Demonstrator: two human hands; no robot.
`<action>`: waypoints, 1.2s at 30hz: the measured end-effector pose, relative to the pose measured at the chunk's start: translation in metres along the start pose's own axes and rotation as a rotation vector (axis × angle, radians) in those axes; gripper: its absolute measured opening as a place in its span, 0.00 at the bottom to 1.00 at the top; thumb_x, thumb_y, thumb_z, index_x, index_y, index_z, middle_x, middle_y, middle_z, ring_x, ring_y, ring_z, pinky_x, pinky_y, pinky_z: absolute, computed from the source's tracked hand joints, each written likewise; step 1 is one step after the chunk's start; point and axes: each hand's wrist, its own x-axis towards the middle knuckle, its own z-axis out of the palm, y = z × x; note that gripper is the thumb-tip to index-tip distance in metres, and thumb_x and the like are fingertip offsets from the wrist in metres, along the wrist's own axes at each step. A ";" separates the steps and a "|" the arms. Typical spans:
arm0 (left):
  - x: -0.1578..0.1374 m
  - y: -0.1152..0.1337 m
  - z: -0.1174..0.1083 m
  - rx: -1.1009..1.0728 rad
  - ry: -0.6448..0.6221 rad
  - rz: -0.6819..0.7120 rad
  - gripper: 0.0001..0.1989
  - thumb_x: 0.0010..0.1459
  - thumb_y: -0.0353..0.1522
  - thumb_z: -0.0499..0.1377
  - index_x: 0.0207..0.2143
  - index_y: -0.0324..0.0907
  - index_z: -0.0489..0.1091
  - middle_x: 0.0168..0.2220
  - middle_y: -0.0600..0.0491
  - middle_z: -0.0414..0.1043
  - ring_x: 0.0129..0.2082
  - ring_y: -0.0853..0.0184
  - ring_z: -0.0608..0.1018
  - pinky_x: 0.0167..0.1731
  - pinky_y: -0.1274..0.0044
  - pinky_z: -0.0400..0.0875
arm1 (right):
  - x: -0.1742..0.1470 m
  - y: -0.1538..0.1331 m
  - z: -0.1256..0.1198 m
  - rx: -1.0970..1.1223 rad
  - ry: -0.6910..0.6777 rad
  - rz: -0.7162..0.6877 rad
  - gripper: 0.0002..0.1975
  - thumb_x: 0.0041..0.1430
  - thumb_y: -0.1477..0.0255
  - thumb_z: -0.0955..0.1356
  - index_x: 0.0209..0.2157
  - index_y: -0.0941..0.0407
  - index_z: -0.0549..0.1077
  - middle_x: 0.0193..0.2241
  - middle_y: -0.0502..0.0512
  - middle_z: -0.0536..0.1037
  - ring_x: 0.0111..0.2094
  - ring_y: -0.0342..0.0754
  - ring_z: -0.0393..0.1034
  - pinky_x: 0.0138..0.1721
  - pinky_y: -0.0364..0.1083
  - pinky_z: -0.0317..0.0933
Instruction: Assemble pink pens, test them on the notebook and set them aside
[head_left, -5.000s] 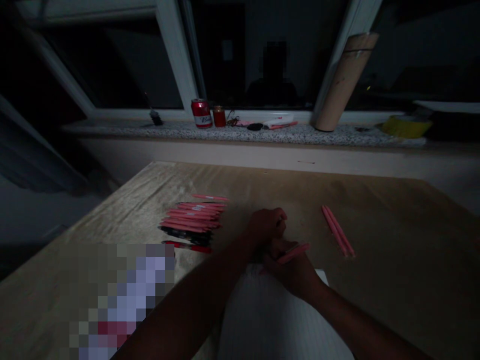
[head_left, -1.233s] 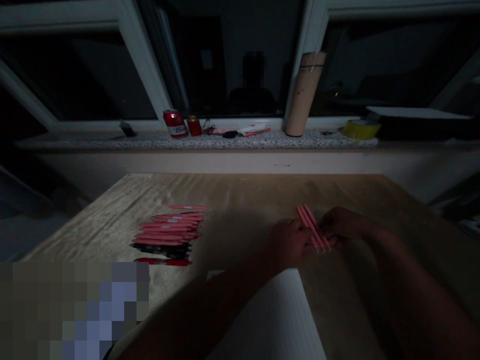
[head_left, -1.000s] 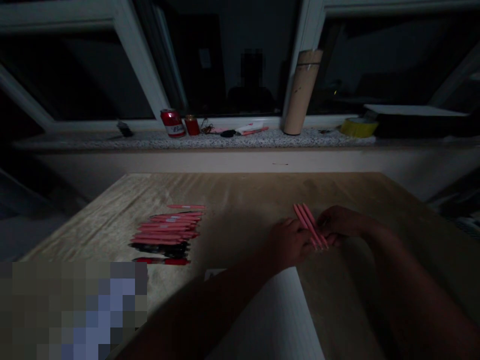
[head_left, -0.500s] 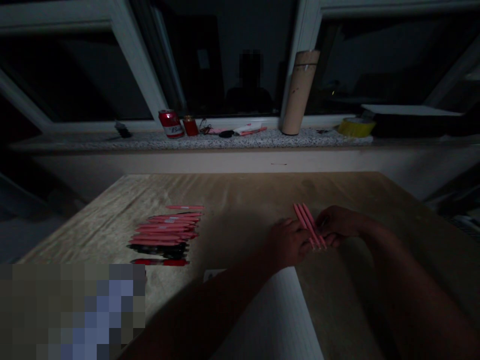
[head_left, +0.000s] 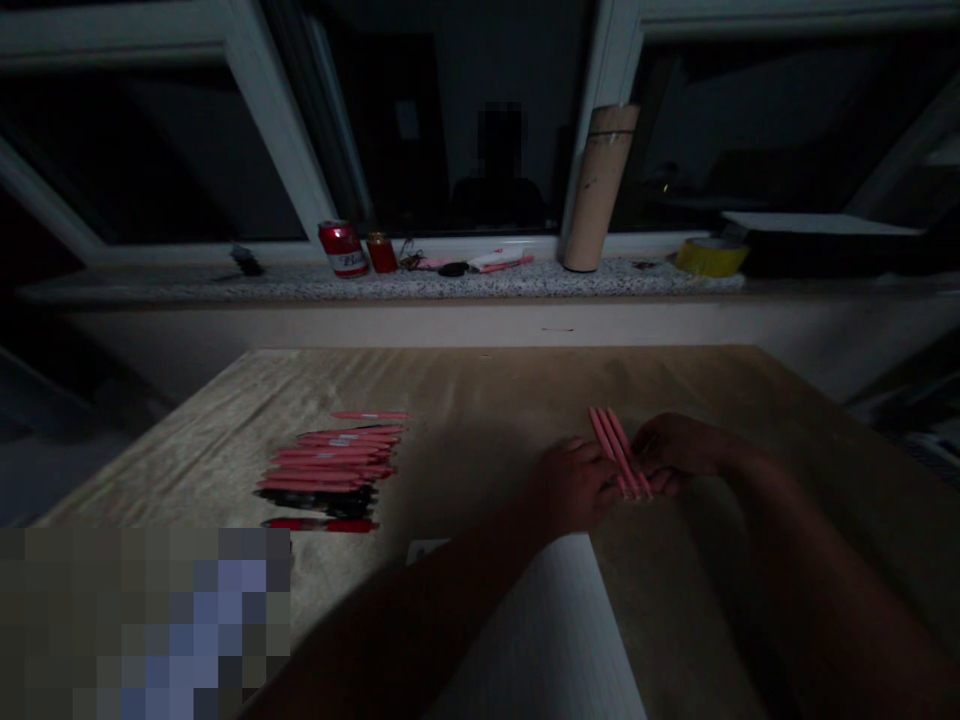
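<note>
Three pink pens [head_left: 618, 450] lie side by side on the right part of the table, slanting, with their upper ends toward the left. My left hand [head_left: 576, 485] presses against their left side, its fingers bent and closed in on the lower half. From the right, my right hand [head_left: 673, 455] closes its fingertips on the same pens, partly hidden behind its knuckles. Far to the left lies a row of more pink pens [head_left: 334, 457], with black pens [head_left: 319, 498] and a red pen [head_left: 321, 525] below it. One pink pen [head_left: 370, 415] lies apart above the row.
Lined paper [head_left: 559, 620] lies under my left forearm. On the granite windowsill [head_left: 292, 285] behind the table [head_left: 465, 385] stand a red can [head_left: 344, 250], a small red jar [head_left: 382, 254], a tall tan cylinder [head_left: 600, 190] and a yellow tape roll [head_left: 711, 258].
The three pens have shifted very slightly, their lower ends lying a little more even. Both hands stay in almost the same place. The row on the left is unchanged.
</note>
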 end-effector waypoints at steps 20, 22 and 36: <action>0.000 0.000 0.001 -0.009 0.014 -0.007 0.11 0.56 0.35 0.53 0.37 0.39 0.69 0.38 0.49 0.69 0.40 0.65 0.69 0.44 0.73 0.63 | 0.000 0.002 0.000 -0.031 0.004 -0.018 0.05 0.41 0.73 0.68 0.22 0.62 0.73 0.17 0.53 0.73 0.17 0.42 0.68 0.21 0.41 0.67; 0.000 0.000 0.001 -0.019 0.018 -0.008 0.10 0.56 0.35 0.54 0.37 0.39 0.69 0.37 0.49 0.69 0.40 0.65 0.69 0.44 0.73 0.63 | 0.000 0.002 0.000 -0.027 0.001 -0.014 0.06 0.41 0.73 0.68 0.23 0.62 0.73 0.16 0.53 0.73 0.17 0.42 0.68 0.21 0.41 0.67; -0.003 0.000 0.001 -0.111 0.020 -0.055 0.08 0.55 0.32 0.54 0.36 0.40 0.69 0.38 0.49 0.69 0.40 0.65 0.70 0.43 0.73 0.65 | 0.004 0.006 -0.001 -0.034 -0.005 0.000 0.08 0.40 0.74 0.67 0.25 0.63 0.74 0.18 0.56 0.75 0.18 0.42 0.69 0.21 0.41 0.67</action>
